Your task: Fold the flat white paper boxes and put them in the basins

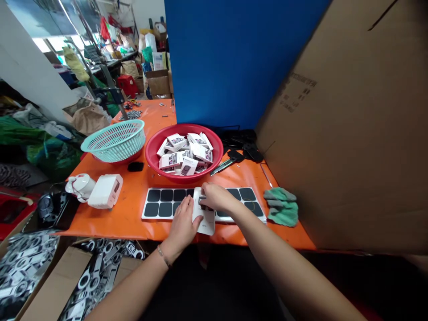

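Observation:
A flat white package (206,228) with rounded corners and a dark printed patch lies at the table's front edge, over a sheet of dark rounded squares (158,209). My left hand (182,223) rests flat along its left side, fingers stretched out and thumb on the package. Over its upper part, my right hand (214,196) has its fingers curled and pressed together; what is between the fingertips is hidden. Behind the hands stands a red basin (183,178) filled with several small white boxes (189,166).
A turquoise basket (129,142) and a white device (106,191) stand at left on the orange table (133,227). A utility knife (223,166) lies right of the basin, a green-grey glove (282,207) farther right. Cardboard (351,133) borders the right; boxes of parts (100,276) sit below left.

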The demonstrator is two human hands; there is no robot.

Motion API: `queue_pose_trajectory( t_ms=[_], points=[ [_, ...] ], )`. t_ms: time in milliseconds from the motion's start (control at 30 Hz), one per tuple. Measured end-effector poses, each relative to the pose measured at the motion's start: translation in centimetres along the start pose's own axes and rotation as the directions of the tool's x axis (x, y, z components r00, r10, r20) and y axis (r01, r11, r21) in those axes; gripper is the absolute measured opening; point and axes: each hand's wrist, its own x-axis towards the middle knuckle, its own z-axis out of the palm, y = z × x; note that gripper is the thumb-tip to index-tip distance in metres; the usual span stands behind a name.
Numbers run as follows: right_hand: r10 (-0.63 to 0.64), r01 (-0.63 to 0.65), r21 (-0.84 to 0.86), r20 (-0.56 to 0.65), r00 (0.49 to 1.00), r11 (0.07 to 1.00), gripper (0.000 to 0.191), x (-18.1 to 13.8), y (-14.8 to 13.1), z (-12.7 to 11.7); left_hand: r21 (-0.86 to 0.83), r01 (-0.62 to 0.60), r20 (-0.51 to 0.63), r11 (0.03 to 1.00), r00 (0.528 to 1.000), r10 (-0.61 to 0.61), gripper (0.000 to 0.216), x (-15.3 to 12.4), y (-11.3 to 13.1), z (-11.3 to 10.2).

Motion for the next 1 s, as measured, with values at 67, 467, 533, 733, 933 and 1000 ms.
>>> queue_pose_trajectory(
  t_ms=[67, 467, 533, 733, 933, 1000],
  points=[
    [-0.012, 0.011, 0.041, 0.008, 1.000, 0.999, 0.011, 0.0, -0.1, -0.1, 0.030, -0.020, 0.010, 0.999, 1.000, 0.019, 0.062, -0.3, 0.0, 0.2],
    [0.082, -0.040, 0.595, -0.044, 0.996, 0.802, 0.019, -4.6, 0.9, -4.3, 0.000, -0.228, -0.253, 0.974, 0.942, 0.220, 0.036, 0.1, 5.0, -5.6],
    [0.076, -0.042, 0.715, -0.015, 0.997, 0.698, 0.023, -6.0, 0.5, -4.5, -0.077, -0.269, -0.286, 0.960, 0.928, 0.238, 0.032, 0.6, 6.0, -7.2],
    [-0.217, -0.301, 0.954, 0.292, 0.931, -0.008, 0.045, -9.2, 0.3, -1.7, -0.082, -0.408, -0.148, 0.909, 0.907, 0.394, 0.031, 1.1, 5.9, -9.4],
    [-0.210, -0.335, 0.942, 0.325, 0.922, -0.014, 0.035, -10.5, -0.3, -0.4, 0.309, -0.530, 0.164, 0.789, 0.847, 0.505, 0.048, -1.3, 5.7, -9.0],
    [-0.238, -0.300, 0.952, 0.305, 0.922, 0.060, 0.035, -10.8, -0.8, -0.8, 0.359, -0.522, 0.218, 0.774, 0.853, 0.474, 0.043, -2.3, 5.9, -8.7]
  ],
)
